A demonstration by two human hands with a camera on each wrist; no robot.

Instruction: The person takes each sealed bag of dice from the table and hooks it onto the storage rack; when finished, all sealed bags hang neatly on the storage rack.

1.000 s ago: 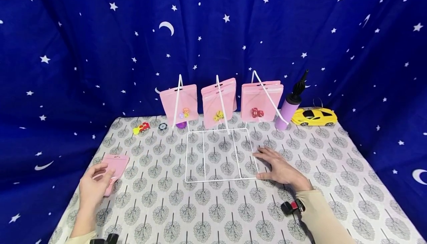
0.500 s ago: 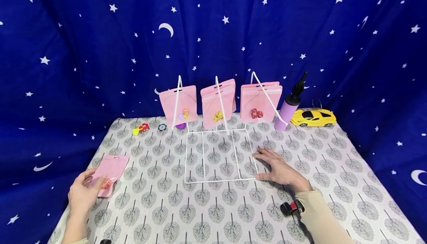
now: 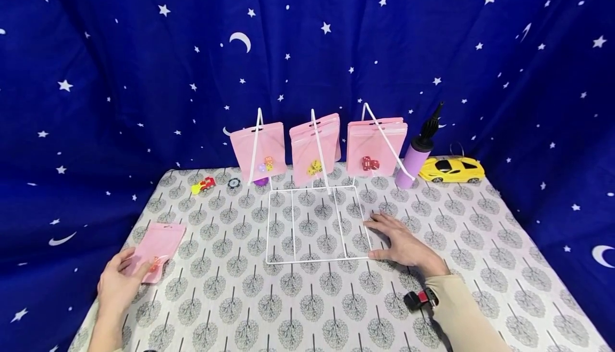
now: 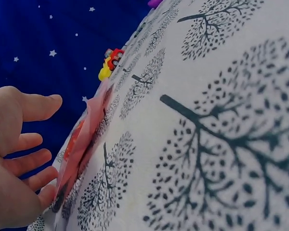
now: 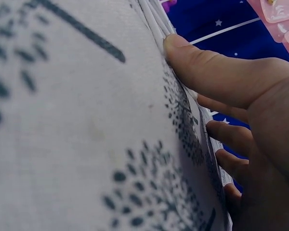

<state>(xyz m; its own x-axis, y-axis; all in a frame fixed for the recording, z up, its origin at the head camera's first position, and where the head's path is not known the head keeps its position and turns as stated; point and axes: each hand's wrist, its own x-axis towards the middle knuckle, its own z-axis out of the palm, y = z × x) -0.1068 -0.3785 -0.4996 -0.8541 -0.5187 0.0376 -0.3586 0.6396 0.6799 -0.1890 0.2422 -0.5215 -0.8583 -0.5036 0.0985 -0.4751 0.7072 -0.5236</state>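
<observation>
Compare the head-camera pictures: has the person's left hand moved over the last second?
Yes. The left hand has drawn back toward the table's near-left edge, away from the white wire rack, and now touches the loose pink pouch's near end.

The person wears a long beige sleeve (image 3: 463, 309) on the right arm, plain and smooth, ending at the wrist. Strapped just behind that wrist sits a small black camera (image 3: 419, 299) with a red part on its side. The right hand (image 3: 403, 244) is bare, with no ring or glove. The left hand (image 3: 115, 283) is bare too, and the forearm behind it is uncovered down to the bottom edge of the head view.
</observation>
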